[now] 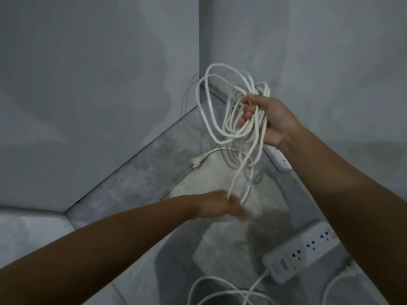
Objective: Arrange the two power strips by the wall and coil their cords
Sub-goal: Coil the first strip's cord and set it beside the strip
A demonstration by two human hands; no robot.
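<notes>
Right hand [267, 119] grips coiled cord [222, 119]; left hand [220, 206] pinches its strand.

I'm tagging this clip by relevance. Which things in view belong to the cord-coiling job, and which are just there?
Part of the job:
- bundle of white cord loops gripped in right hand
- left hand pinching a trailing strand
- white plug on the floor
- white power strip by the wall
- grey power strip, its cord loose

Just there:
- grey walls
- mottled grey floor

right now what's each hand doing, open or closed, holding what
Left hand: blurred, closed on a strand of the white cord.
Right hand: closed around the coiled loops of that cord.
</notes>
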